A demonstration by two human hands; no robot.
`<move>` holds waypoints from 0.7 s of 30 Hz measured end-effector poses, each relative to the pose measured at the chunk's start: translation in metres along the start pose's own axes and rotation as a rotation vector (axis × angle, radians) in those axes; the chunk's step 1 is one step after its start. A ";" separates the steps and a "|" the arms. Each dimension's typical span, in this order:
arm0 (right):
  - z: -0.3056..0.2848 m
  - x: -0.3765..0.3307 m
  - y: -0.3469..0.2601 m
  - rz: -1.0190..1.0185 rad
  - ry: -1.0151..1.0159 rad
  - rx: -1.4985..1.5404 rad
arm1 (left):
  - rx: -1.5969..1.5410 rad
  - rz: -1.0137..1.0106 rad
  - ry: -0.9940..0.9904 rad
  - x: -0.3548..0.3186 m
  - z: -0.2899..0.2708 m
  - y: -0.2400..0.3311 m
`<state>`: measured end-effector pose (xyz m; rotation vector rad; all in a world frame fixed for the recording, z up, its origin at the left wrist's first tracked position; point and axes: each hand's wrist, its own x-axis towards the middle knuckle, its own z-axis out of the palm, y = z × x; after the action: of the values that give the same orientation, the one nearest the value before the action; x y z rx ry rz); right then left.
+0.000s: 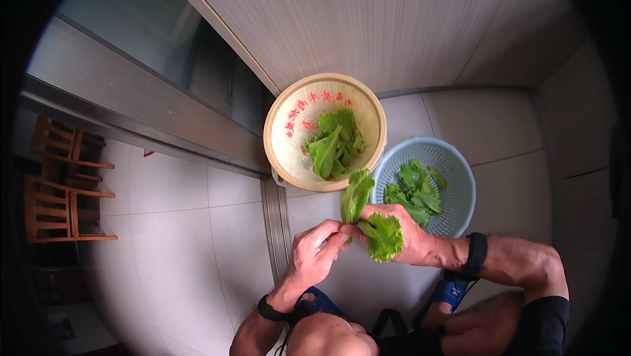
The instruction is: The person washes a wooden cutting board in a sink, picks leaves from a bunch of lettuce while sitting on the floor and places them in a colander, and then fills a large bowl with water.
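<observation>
Down by the floor tiles [197,224], squatting over two bowls of greens. Leafy bunch [368,221] held between both hands, just below the tan bucket [289,159] and overlapping its lower rim in this view; probably kept low and close so that picked leaves drop a short way. Right hand [404,234] closed round the frilly lower leaves, fingers curled over them, thumb side toward the stalk. Left hand [315,254] pinched at the base of the bunch, fingertips together on the stem end, touching the right hand's fingers there; rest of the palm half shut, holding nothing else. One long leaf standing up from the grip toward the bucket.

Inside the tan bucket, a small heap of green leaves [335,142] lying against its right inner wall. Right of the bucket and touching its rim, a pale blue colander [460,178] with more loose leaves [414,188] in it, likely the sorted lot kept apart from the rest. Left of the bucket, a metal door track [276,224] running along the floor; far left of it, wooden chairs [59,185]. Dark bands on both wrists; blue sandals below the hands.
</observation>
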<state>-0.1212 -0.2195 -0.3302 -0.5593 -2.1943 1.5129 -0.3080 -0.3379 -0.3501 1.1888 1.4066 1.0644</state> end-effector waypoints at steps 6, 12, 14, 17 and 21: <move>-0.007 -0.001 -0.021 0.068 -0.035 0.245 | -0.446 -0.095 -0.144 -0.002 -0.005 0.000; -0.038 -0.005 -0.058 0.151 -0.237 0.242 | -0.520 -0.209 -0.431 0.002 -0.016 0.037; -0.044 -0.011 -0.065 0.058 -0.323 0.348 | -0.644 -0.211 -0.515 0.003 -0.014 0.048; -0.040 -0.027 -0.078 -0.162 -0.408 0.381 | -0.618 0.062 -0.573 0.003 -0.013 0.035; -0.054 -0.037 -0.085 -0.279 -0.354 0.244 | -0.824 0.109 -0.232 0.018 -0.028 0.029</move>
<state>-0.0689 -0.2255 -0.2371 0.0991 -2.1713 1.7898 -0.3322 -0.3172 -0.3200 0.7400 0.6066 1.3456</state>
